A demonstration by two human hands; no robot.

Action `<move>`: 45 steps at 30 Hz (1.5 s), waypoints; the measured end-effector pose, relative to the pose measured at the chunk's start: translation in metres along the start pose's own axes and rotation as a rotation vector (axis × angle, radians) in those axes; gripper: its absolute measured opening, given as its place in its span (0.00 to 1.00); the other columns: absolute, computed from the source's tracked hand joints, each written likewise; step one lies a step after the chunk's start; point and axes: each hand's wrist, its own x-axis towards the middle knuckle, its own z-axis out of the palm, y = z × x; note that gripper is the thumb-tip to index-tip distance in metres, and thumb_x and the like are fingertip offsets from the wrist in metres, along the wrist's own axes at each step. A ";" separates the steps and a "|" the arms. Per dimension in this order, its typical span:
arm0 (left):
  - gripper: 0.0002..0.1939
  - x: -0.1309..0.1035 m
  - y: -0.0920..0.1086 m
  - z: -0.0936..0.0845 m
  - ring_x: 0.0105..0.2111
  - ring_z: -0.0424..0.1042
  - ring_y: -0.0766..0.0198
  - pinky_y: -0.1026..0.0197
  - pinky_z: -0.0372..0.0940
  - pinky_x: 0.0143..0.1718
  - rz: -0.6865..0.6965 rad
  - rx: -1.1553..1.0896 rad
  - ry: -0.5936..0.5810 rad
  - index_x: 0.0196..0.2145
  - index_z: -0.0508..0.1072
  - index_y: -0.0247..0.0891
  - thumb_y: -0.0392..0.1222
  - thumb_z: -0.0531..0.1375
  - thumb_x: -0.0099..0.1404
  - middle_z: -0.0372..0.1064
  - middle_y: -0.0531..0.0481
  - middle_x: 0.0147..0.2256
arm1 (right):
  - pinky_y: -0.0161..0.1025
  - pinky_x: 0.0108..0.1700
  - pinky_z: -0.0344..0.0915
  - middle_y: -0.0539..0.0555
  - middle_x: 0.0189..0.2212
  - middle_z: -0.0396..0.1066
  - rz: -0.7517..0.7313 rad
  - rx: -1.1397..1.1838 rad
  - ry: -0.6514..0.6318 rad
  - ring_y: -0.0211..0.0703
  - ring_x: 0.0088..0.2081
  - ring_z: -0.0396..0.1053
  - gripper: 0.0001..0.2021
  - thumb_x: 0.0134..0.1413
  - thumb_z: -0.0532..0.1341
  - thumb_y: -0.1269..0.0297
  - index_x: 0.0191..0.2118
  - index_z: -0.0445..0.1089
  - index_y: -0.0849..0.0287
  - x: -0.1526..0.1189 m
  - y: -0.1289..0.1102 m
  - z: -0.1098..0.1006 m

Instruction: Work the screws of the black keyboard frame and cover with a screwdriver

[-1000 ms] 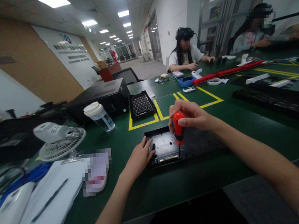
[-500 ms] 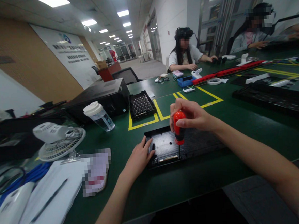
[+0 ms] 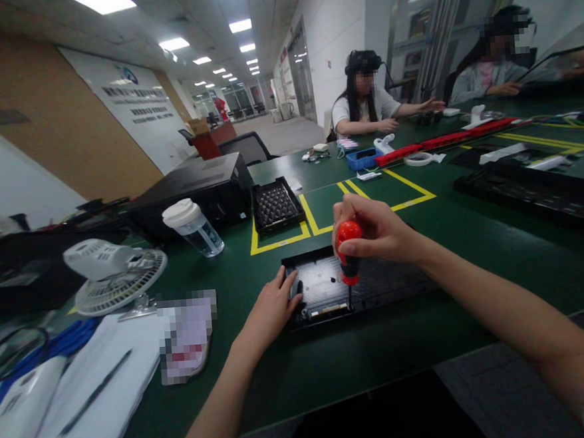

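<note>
White plastic makes one fan [image 3: 99, 259], nine o'clock from the one black panel [image 3: 319, 280] on the green table [image 3: 283, 373]; one lidded cup [image 3: 203, 235] is at ten. The left hand [image 3: 270, 304], fingers spread, rests on the panel's nine-o'clock edge. One black tray [image 3: 278, 206] sits at eleven. One screwdriver [image 3: 349, 268] stands near the panel's six-o'clock edge, the right hand [image 3: 377, 230] pinching its handle.
</note>
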 end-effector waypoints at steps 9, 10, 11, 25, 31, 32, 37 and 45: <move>0.26 0.000 -0.002 0.003 0.58 0.58 0.50 0.50 0.57 0.56 -0.003 0.000 0.002 0.60 0.55 0.40 0.49 0.50 0.67 0.45 0.37 0.63 | 0.30 0.24 0.54 0.45 0.23 0.56 -0.013 -0.119 0.090 0.31 0.25 0.56 0.16 0.45 0.67 0.60 0.26 0.56 0.59 0.000 0.002 0.003; 0.26 0.000 -0.002 0.002 0.59 0.57 0.50 0.50 0.57 0.56 -0.001 0.001 0.004 0.60 0.55 0.40 0.49 0.50 0.67 0.45 0.37 0.63 | 0.30 0.24 0.54 0.45 0.23 0.56 -0.014 -0.128 0.095 0.31 0.25 0.55 0.16 0.45 0.67 0.60 0.26 0.57 0.59 0.000 0.002 0.003; 0.26 0.000 -0.002 0.002 0.58 0.58 0.50 0.50 0.57 0.56 0.000 0.001 0.003 0.60 0.55 0.40 0.49 0.50 0.67 0.45 0.37 0.64 | 0.30 0.24 0.53 0.45 0.23 0.56 -0.014 -0.135 0.097 0.31 0.25 0.55 0.17 0.45 0.67 0.60 0.26 0.57 0.59 0.000 0.003 0.003; 0.26 -0.001 -0.001 0.001 0.58 0.58 0.51 0.51 0.56 0.56 0.005 0.005 0.006 0.60 0.54 0.40 0.48 0.50 0.67 0.45 0.37 0.63 | 0.30 0.22 0.48 0.44 0.21 0.53 -0.011 -0.263 0.165 0.31 0.23 0.50 0.20 0.42 0.68 0.58 0.25 0.54 0.58 0.000 0.000 0.006; 0.26 0.000 -0.001 0.002 0.57 0.60 0.51 0.51 0.56 0.56 0.000 0.012 0.002 0.60 0.55 0.40 0.48 0.51 0.67 0.46 0.37 0.63 | 0.31 0.22 0.49 0.44 0.21 0.53 -0.025 -0.380 0.195 0.30 0.22 0.51 0.20 0.41 0.68 0.59 0.25 0.53 0.58 -0.001 0.002 0.006; 0.26 0.000 -0.001 0.002 0.57 0.60 0.51 0.51 0.56 0.56 -0.001 0.013 0.002 0.60 0.55 0.40 0.48 0.51 0.67 0.46 0.37 0.63 | 0.31 0.22 0.49 0.44 0.21 0.53 -0.028 -0.402 0.201 0.30 0.22 0.51 0.20 0.41 0.69 0.59 0.25 0.53 0.58 -0.001 0.002 0.006; 0.26 0.000 0.000 0.000 0.58 0.59 0.50 0.50 0.58 0.55 -0.001 0.010 0.004 0.60 0.56 0.40 0.48 0.51 0.66 0.45 0.37 0.63 | 0.32 0.23 0.48 0.43 0.20 0.52 -0.029 -0.476 0.232 0.30 0.22 0.50 0.20 0.41 0.68 0.58 0.25 0.53 0.58 -0.003 -0.001 0.010; 0.26 0.000 -0.001 0.002 0.57 0.59 0.49 0.48 0.58 0.55 -0.010 0.009 0.004 0.60 0.56 0.41 0.48 0.51 0.66 0.46 0.37 0.63 | 0.31 0.22 0.46 0.43 0.20 0.51 -0.052 -0.530 0.272 0.29 0.20 0.47 0.20 0.43 0.68 0.58 0.24 0.53 0.58 -0.005 -0.006 0.016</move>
